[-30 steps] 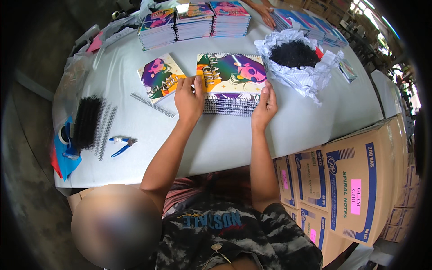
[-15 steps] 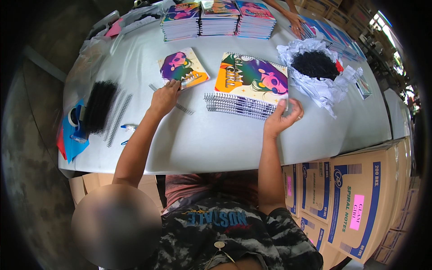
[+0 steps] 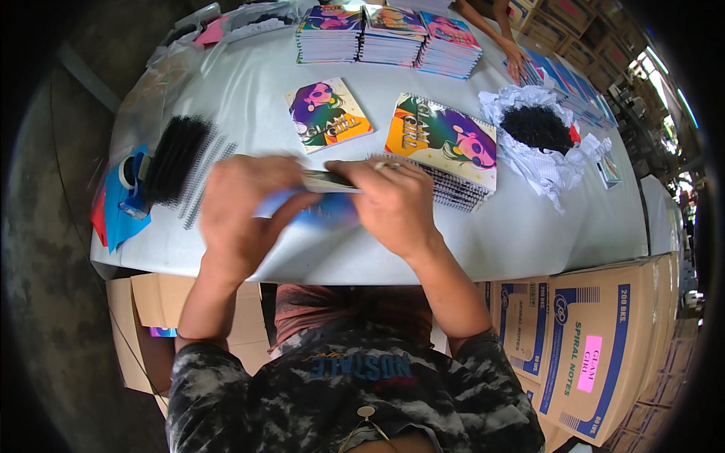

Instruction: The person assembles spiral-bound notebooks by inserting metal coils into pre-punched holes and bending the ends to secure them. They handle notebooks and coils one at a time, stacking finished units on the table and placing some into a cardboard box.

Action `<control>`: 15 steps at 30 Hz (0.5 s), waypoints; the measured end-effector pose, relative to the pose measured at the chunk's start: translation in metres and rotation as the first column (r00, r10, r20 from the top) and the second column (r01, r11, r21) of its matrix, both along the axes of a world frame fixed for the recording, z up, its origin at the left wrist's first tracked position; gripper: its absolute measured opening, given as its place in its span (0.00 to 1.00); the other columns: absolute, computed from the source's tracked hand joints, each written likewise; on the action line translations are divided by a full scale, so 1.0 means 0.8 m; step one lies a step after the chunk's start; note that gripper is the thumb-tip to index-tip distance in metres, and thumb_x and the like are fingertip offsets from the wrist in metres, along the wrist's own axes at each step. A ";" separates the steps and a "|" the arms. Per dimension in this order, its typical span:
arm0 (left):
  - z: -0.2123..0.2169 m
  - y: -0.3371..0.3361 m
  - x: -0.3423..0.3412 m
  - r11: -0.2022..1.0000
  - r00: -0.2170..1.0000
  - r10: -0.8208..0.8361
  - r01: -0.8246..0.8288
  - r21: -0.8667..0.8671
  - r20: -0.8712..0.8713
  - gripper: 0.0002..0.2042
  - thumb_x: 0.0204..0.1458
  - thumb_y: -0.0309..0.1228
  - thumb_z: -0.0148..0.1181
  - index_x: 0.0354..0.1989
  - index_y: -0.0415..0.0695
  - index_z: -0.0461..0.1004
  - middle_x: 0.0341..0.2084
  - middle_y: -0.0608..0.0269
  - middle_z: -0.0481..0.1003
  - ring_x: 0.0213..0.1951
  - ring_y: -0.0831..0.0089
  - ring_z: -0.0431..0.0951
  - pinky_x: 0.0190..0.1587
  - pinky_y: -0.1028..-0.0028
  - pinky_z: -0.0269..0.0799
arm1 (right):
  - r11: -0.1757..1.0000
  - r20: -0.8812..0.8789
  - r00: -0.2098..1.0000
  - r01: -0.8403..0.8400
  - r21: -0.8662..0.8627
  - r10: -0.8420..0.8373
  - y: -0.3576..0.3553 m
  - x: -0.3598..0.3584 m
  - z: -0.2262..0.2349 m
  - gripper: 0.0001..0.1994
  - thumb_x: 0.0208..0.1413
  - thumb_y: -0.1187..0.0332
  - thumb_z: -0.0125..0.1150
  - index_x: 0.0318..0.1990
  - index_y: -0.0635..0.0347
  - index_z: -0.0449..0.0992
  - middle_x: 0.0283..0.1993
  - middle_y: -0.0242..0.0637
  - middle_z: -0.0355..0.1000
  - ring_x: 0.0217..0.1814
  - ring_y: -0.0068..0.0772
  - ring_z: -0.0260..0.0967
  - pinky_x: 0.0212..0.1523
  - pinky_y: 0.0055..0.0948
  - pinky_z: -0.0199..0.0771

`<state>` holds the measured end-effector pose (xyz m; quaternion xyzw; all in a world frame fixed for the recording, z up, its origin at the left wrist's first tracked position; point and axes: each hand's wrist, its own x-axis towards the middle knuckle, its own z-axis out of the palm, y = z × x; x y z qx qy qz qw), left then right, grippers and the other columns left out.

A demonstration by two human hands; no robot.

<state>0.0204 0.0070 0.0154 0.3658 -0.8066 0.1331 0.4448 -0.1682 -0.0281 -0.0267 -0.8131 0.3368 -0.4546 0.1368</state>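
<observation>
A thin notebook (image 3: 329,181), seen nearly edge-on and smeared by motion, is held up in front of me over the table. My right hand (image 3: 394,202), with a ring on one finger, grips its right end. Around the left end close the thumb and fingers of my left hand (image 3: 243,215), which is strongly blurred. Whether a wire runs along the held edge is hidden. Just beyond lies a flat notebook (image 3: 329,113) with a drawn figure on its cover. To its right, a pile of spiral notebooks (image 3: 444,136) is partly covered by my right hand.
Black coils (image 3: 175,160) and silver coils (image 3: 208,181) lie at left beside a blue tape dispenser (image 3: 136,181). Tall notebook stacks (image 3: 328,47) stand at the back. Crumpled paper (image 3: 521,170) holds black coils. Another person's hand (image 3: 516,66) touches notebooks; cartons (image 3: 596,355) stand at lower right.
My left hand has left the flat notebook and my right hand the spiral pile. Both have come together nearer me, now holding a thin notebook up between them.
</observation>
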 end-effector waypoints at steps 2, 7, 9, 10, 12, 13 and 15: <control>-0.013 0.008 0.022 0.975 0.931 0.174 -0.116 0.191 -0.320 0.34 0.35 0.25 0.69 0.55 0.38 0.61 0.53 0.49 0.65 0.54 0.60 0.65 0.56 0.67 0.59 | 0.967 0.367 0.929 -0.054 0.250 -0.044 0.008 -0.009 -0.018 0.09 0.44 0.78 0.62 0.36 0.63 0.78 0.31 0.38 0.76 0.30 0.30 0.74 0.45 0.27 0.70; -0.122 0.005 0.023 0.636 0.544 0.234 0.541 0.551 -0.805 0.31 0.40 0.22 0.53 0.58 0.41 0.56 0.54 0.58 0.63 0.55 0.70 0.63 0.51 0.70 0.65 | 0.918 0.771 0.634 -0.263 0.296 -0.067 0.037 -0.061 -0.100 0.09 0.46 0.80 0.61 0.37 0.67 0.76 0.37 0.37 0.75 0.39 0.22 0.70 0.44 0.24 0.68; -0.193 0.008 0.005 0.547 0.692 0.231 0.489 0.680 -0.684 0.15 0.41 0.18 0.52 0.41 0.39 0.68 0.38 0.64 0.71 0.41 0.76 0.69 0.46 0.76 0.64 | 0.837 0.739 0.658 -0.315 0.448 -0.147 0.043 -0.076 -0.144 0.08 0.45 0.80 0.63 0.35 0.66 0.76 0.39 0.40 0.75 0.41 0.24 0.71 0.44 0.25 0.69; -0.208 0.014 -0.010 0.404 0.604 0.325 0.607 0.684 -0.728 0.13 0.42 0.16 0.51 0.39 0.39 0.68 0.33 0.64 0.72 0.38 0.77 0.69 0.44 0.77 0.63 | 0.829 0.667 0.739 -0.310 0.466 -0.099 0.045 -0.087 -0.148 0.08 0.44 0.80 0.63 0.35 0.66 0.76 0.40 0.42 0.75 0.42 0.26 0.71 0.45 0.25 0.69; -0.230 0.022 -0.012 0.429 0.649 0.235 0.598 0.677 -0.723 0.09 0.45 0.16 0.49 0.35 0.39 0.69 0.34 0.68 0.69 0.39 0.78 0.67 0.45 0.77 0.62 | 0.815 0.510 0.860 -0.304 0.493 0.012 0.048 -0.092 -0.140 0.08 0.44 0.80 0.64 0.35 0.66 0.75 0.42 0.44 0.74 0.44 0.28 0.71 0.46 0.26 0.69; -0.232 0.022 -0.008 0.413 0.733 0.220 0.528 0.742 -0.644 0.09 0.43 0.15 0.49 0.33 0.40 0.69 0.34 0.67 0.68 0.39 0.76 0.67 0.45 0.76 0.62 | 0.871 0.541 0.840 -0.299 0.390 0.046 0.049 -0.091 -0.124 0.09 0.44 0.80 0.63 0.36 0.67 0.75 0.43 0.46 0.74 0.45 0.32 0.72 0.47 0.28 0.69; -0.223 0.006 0.000 0.547 0.945 0.040 0.250 0.799 -0.324 0.11 0.39 0.14 0.50 0.32 0.41 0.69 0.35 0.63 0.69 0.39 0.71 0.68 0.43 0.73 0.63 | 0.833 0.514 0.857 -0.300 0.465 0.022 0.055 -0.098 -0.120 0.10 0.45 0.81 0.61 0.38 0.68 0.75 0.42 0.45 0.74 0.44 0.31 0.71 0.46 0.27 0.69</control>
